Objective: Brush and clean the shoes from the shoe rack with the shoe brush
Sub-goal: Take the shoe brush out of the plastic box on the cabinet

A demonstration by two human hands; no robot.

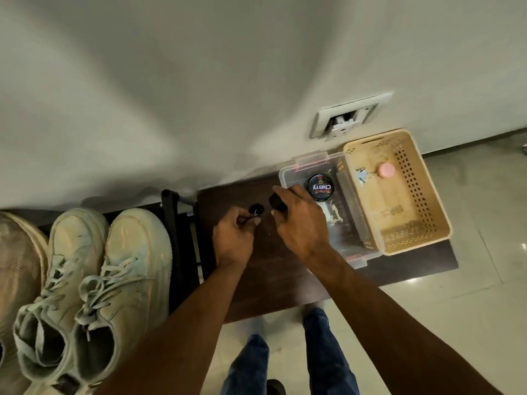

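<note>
Round black tin labelled "Cherry", lying in clear plastic box on dark surface. Right hand closed around dark object, possibly the brush. Left hand pinching small black item. Pale, dusty laced sneakers on shoe rack, left.

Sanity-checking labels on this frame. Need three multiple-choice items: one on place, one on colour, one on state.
1. Where is the round polish tin?
A. In the clear plastic box
B. On the shoe rack
C. On the floor

2. What colour is the perforated basket?
A. Blue
B. Beige
C. Black

3. What is the right hand doing?
A. Resting flat and open
B. Tying a lace
C. Closed around a dark object

Key: 1 A, the tin lies inside the clear box's walls. 2 B, its rim and sides are beige. 3 C, fingers wrap the dark object above the brown table.
</note>
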